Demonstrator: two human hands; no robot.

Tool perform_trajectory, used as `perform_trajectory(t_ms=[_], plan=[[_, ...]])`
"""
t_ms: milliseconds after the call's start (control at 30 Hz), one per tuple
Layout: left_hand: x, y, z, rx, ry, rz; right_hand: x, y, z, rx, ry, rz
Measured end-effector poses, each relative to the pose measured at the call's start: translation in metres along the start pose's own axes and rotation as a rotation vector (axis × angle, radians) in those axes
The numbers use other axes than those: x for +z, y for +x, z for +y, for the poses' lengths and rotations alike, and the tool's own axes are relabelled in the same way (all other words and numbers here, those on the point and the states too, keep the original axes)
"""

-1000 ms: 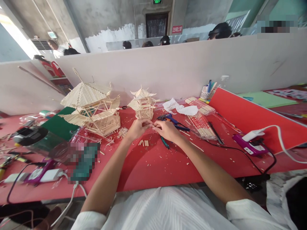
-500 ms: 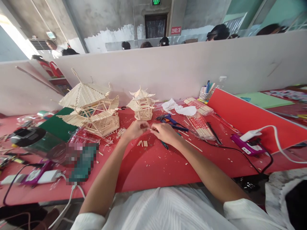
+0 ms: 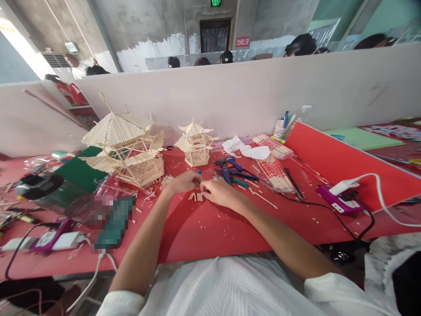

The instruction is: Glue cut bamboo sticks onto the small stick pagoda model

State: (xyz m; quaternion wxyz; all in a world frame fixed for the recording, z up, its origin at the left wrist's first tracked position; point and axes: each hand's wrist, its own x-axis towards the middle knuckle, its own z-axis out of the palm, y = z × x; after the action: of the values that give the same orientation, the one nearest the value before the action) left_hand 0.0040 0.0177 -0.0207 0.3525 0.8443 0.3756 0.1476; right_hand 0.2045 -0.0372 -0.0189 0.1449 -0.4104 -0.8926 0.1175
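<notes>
My left hand (image 3: 184, 181) is closed, its fingers curled over the red table. A small blue tip (image 3: 199, 172) shows at its fingers; whether the hand holds it I cannot tell. My right hand (image 3: 215, 192) is closed too, fingertips pinched together and pointing down beside a row of short wooden sticks (image 3: 196, 197). Anything inside either grip is hidden. Just behind my hands stands a small wooden stick pavilion (image 3: 196, 149). A larger stick pavilion (image 3: 126, 151) is to its left. Blue-handled pliers (image 3: 226, 174) and a teal handle (image 3: 240, 182) lie beyond my right hand.
Bundles of sticks in wrappers (image 3: 274, 173), white tissue (image 3: 245, 148) and a glue gun (image 3: 235, 163) lie right of centre. A red board (image 3: 348, 162) and a purple power strip (image 3: 340, 199) are farther right. On the left are a phone (image 3: 115, 224) and a clear bottle (image 3: 59, 195).
Both hands have come down and nearer to me, the right one also moving left to the short sticks. A blue tip now shows by my left hand, and the teal handle is uncovered.
</notes>
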Motion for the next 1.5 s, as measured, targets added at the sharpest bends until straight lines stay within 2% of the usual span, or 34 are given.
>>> perform_trajectory(t_ms=[167, 300, 567, 733, 1067, 1367, 1500], plan=[[0.005, 0.002, 0.003, -0.024, 0.07, -0.103, 0.002, -0.001, -0.008, 0.022, 0.019, -0.075], [0.008, 0.003, 0.004, -0.039, 0.125, -0.138, 0.003, 0.0, -0.008, 0.034, 0.046, -0.119], [0.001, 0.0, -0.007, -0.094, 0.267, -0.047, 0.005, -0.001, -0.003, 0.04, 0.154, -0.175], [-0.001, -0.004, -0.011, -0.129, 0.339, -0.054, 0.001, -0.005, -0.001, 0.044, 0.167, -0.191], [0.0, -0.006, 0.007, -0.095, 0.438, -0.102, -0.006, -0.004, 0.009, 0.05, 0.242, -0.175], [0.0, -0.007, 0.014, -0.128, 0.481, -0.109, -0.005, -0.006, -0.002, 0.046, 0.238, -0.189], [0.002, -0.007, 0.018, -0.137, 0.527, -0.122, -0.017, -0.002, -0.003, 0.096, 0.3, -0.165]])
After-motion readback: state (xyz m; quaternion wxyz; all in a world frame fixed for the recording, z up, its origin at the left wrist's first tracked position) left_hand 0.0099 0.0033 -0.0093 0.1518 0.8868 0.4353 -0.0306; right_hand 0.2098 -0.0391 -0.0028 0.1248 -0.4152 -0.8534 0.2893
